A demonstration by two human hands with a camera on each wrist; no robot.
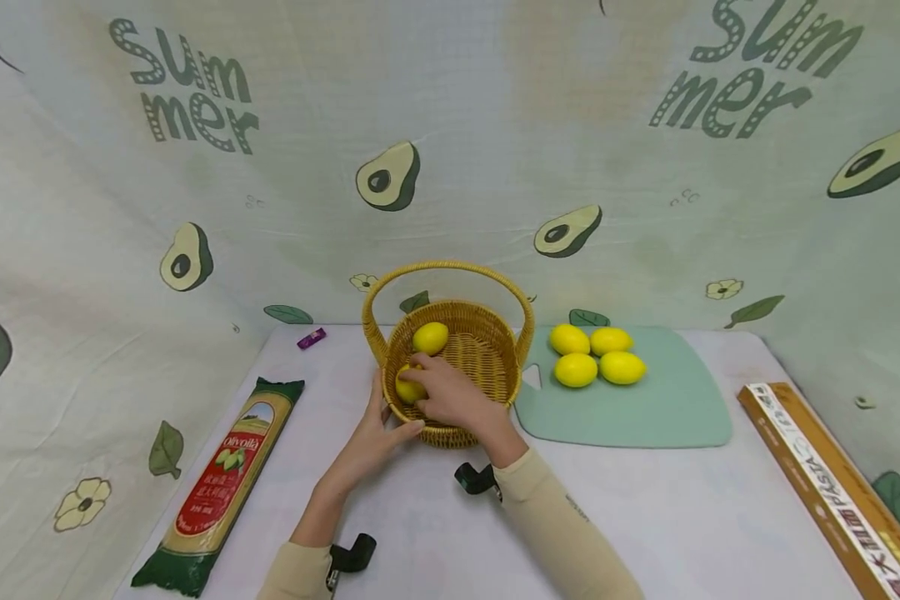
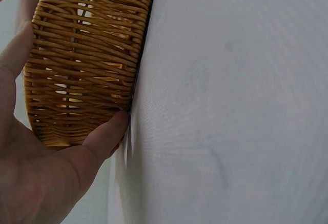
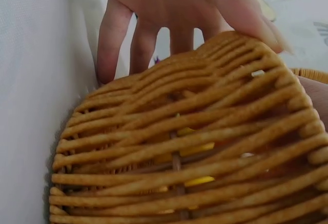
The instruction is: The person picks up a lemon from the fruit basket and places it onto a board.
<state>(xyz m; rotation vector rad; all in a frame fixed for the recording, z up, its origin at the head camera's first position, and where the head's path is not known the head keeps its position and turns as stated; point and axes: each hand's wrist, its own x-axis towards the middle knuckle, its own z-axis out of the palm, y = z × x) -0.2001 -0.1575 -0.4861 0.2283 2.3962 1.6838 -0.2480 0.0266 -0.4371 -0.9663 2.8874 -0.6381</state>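
Note:
A yellow wicker basket (image 1: 461,435) with a tall arched handle stands at the back middle of the table. My left hand (image 1: 371,437) holds the basket's left front side from outside, and its spread fingers show against the weave in the left wrist view. Inside the basket, my right hand (image 1: 450,392) grips a yellow lemon (image 1: 407,387) near the left wall; the palm side is hidden. A second lemon (image 1: 431,337) lies behind it in the basket. Through gaps in the weave, bits of yellow show in the right wrist view.
To the right, several lemons (image 1: 576,369) lie on a pale green cutting board (image 1: 645,417). A pasta bag (image 1: 221,483) lies at the left, with a small purple packet (image 1: 312,337) behind it. A long pasta box (image 1: 825,483) lies along the right edge.

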